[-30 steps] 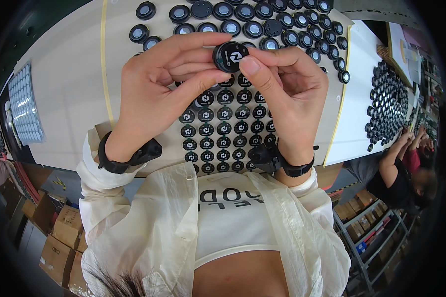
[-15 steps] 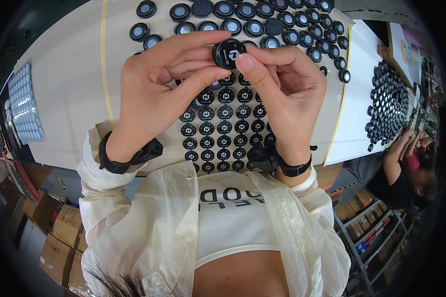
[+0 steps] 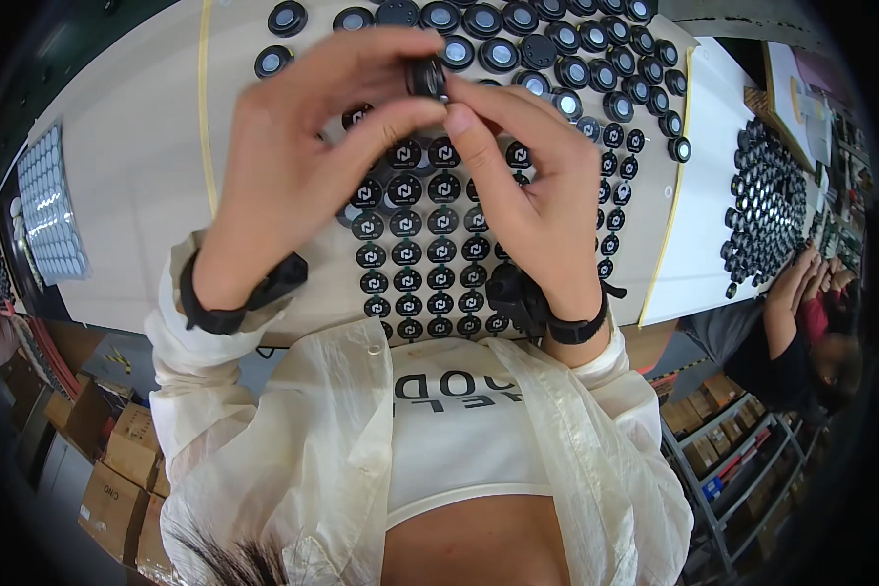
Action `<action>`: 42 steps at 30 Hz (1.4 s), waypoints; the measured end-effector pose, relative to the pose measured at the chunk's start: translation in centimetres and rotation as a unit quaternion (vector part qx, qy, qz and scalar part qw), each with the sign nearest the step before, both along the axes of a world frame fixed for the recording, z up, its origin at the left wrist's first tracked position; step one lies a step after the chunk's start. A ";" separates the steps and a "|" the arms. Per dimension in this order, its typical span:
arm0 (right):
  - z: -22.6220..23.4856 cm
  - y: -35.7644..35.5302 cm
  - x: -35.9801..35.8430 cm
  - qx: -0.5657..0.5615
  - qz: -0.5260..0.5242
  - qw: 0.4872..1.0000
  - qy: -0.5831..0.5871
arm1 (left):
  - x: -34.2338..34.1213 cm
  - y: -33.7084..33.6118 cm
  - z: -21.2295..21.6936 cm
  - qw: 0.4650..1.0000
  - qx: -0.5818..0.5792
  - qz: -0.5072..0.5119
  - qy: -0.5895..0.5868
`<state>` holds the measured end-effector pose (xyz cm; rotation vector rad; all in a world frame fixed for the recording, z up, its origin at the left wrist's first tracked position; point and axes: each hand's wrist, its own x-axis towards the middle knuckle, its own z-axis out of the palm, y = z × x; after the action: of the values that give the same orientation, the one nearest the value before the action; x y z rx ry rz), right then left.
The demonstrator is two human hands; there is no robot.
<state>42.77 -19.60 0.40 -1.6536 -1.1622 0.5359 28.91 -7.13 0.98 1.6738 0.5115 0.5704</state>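
A small round black disc-shaped part (image 3: 426,80) is held up over the table, turned nearly edge-on. My left hand (image 3: 288,161) grips it between thumb and forefinger. From the other side my right hand (image 3: 532,181) pinches its edge with thumb and forefinger; the fingertips hide part of it. Below the hands lie rows of black discs (image 3: 443,224) with a white mark on each face. Beyond them sit many loose black round parts (image 3: 499,55) with grey centres, a few turned dark side up. Both wrists wear black straps.
A clear-wrapped sheet of pale round pieces (image 3: 54,210) lies at the table's left. On a white surface to the right is a heap of black round parts (image 3: 764,200), near another person's arm (image 3: 783,293). Cardboard boxes (image 3: 114,508) and a metal rack (image 3: 718,479) stand below.
The disc has turned from showing its marked face to nearly edge-on. Both hands have shifted slightly left, and the right hand uncovers more discs on the right.
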 end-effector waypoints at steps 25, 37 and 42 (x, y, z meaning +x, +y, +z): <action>-0.8 4.7 -0.7 -0.127 0.145 0.965 -0.178 | -4.7 4.5 -0.6 0.925 0.323 -0.105 0.171; 0.1 3.0 -0.9 -0.051 0.160 0.986 -0.010 | -5.1 3.1 -1.9 0.888 0.425 -0.051 0.169; 1.5 1.0 -0.2 -0.028 0.135 0.990 0.021 | -3.8 7.9 0.3 0.916 0.348 0.005 0.200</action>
<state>42.55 -18.57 1.87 -1.5315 -1.3605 0.7765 25.11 0.73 1.31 2.5000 0.6538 0.4375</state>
